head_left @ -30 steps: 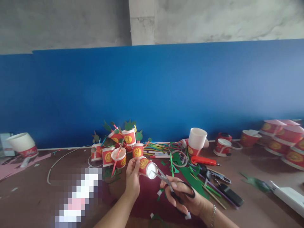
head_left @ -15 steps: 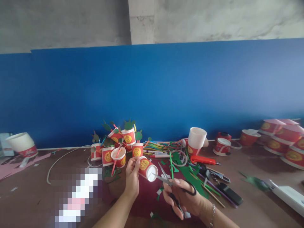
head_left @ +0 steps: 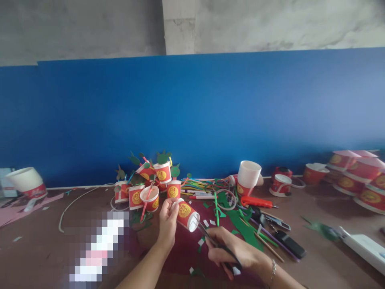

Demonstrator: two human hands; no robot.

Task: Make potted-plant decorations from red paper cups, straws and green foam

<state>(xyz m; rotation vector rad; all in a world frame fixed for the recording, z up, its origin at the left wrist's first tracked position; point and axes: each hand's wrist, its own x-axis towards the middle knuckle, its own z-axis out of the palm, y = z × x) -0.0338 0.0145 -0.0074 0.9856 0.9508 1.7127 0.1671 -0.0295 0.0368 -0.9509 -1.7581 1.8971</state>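
Observation:
My left hand [head_left: 169, 220] grips a red paper cup [head_left: 184, 212] with a gold emblem. The cup is tilted, its white end [head_left: 194, 222] turned toward my right hand. My right hand [head_left: 227, 249] is closed round the dark handles of a pair of scissors [head_left: 207, 235]. The scissors' tips reach the cup's white end; whether they pass through it I cannot tell. Small white scraps [head_left: 206, 222] lie on the dark red sheet [head_left: 186, 249] beneath my hands.
Several red cups with green paper leaves [head_left: 162, 172] stand behind my left hand. Coloured straws [head_left: 198, 185], a stack of white cups [head_left: 249, 176], a red utility knife [head_left: 258, 202] and green paper [head_left: 245, 228] lie beyond my right hand. A glue gun [head_left: 363, 245] is at far right.
The scissors' blades have gone from spread to nearly together, and my right hand has turned with them. The cup has shifted slightly and rolled a little in my left hand.

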